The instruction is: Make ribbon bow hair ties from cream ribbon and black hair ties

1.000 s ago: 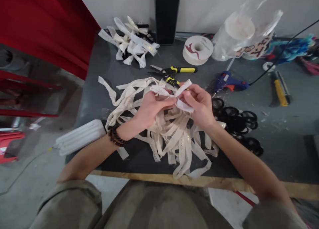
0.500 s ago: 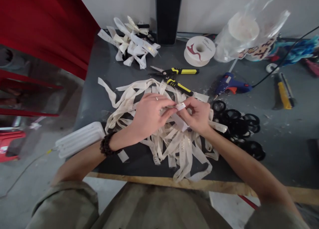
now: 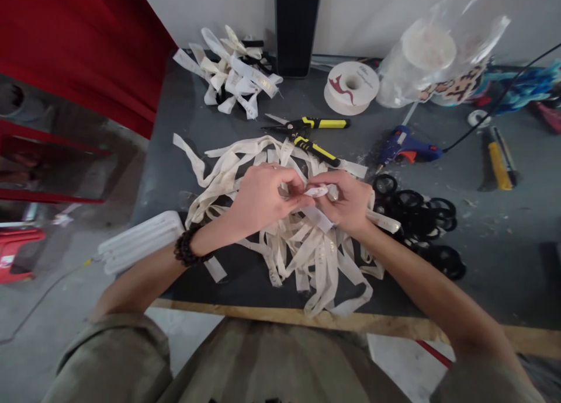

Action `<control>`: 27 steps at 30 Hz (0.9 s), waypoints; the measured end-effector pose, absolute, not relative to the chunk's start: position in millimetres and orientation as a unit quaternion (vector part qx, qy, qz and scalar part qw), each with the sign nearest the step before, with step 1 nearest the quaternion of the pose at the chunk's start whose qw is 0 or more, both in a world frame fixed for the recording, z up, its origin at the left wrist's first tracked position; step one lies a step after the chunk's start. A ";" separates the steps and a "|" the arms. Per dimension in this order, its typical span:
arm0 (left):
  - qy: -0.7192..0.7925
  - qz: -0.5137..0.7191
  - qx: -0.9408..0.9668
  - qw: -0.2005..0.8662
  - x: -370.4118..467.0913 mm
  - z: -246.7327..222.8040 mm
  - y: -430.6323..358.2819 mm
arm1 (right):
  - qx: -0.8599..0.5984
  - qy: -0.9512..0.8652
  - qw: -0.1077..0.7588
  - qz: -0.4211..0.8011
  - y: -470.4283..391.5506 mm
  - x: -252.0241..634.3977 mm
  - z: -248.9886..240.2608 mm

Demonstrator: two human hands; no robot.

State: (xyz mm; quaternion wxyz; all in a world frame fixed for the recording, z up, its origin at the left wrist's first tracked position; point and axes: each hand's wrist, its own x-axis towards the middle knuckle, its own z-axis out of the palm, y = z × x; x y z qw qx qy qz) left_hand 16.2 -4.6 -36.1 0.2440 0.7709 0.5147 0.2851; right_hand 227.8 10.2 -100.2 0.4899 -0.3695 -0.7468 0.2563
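Observation:
Over a loose heap of cream ribbon strips [image 3: 322, 263], my two hands meet at a short length of white ribbon [image 3: 316, 191]. My left hand [image 3: 267, 195] pinches its left side between thumb and fingertips. On the other side my right hand [image 3: 344, 198] grips it, with the fingers curled and a folded loop showing near the thumb. A flat tail of ribbon hangs below the fingers. Just beyond the hands lie snips [image 3: 302, 131] with yellow and black handles, spread apart. Black hair ties [image 3: 414, 213] are piled to the right of my right hand.
A blue glue gun [image 3: 407, 146] with a black cable lies at right, near a yellow cutter [image 3: 502, 160]. A ribbon spool [image 3: 350, 87] and finished-looking bows [image 3: 239, 76] sit at the back. A white lamp-like panel [image 3: 140, 239] overhangs the table's left edge.
The ribbon between my fingers is now folded and bunched into a loop, where it lay flatter before. My left fingers have curled more, and my right fingers have shifted around the ribbon.

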 end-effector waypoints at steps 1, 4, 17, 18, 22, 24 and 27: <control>0.506 0.283 0.780 0.236 16.0 -38.1 -4.6 | -0.364 -0.750 0.491 0.253 9.9 227.9 -101.0; 0.487 0.288 0.798 0.205 15.6 -42.3 -5.6 | -0.372 -0.745 0.498 0.241 9.1 227.9 -103.6; 0.435 0.313 0.842 0.062 12.8 -51.6 -10.3 | -0.432 -0.748 0.466 0.193 8.5 227.2 -103.2; 0.442 0.312 0.839 0.059 11.6 -50.9 -9.4 | -0.425 -0.751 0.473 0.180 8.1 226.9 -104.3; 0.478 0.301 0.821 0.078 7.7 -46.0 -5.5 | -0.412 -0.764 0.479 0.130 5.9 225.8 -106.4; 0.477 0.294 0.824 0.088 7.4 -45.0 -4.8 | -0.408 -0.769 0.477 0.121 5.4 225.9 -105.9; 0.451 0.287 0.840 0.088 9.1 -46.7 -6.4 | -0.388 -0.773 0.485 0.126 6.1 226.8 -105.1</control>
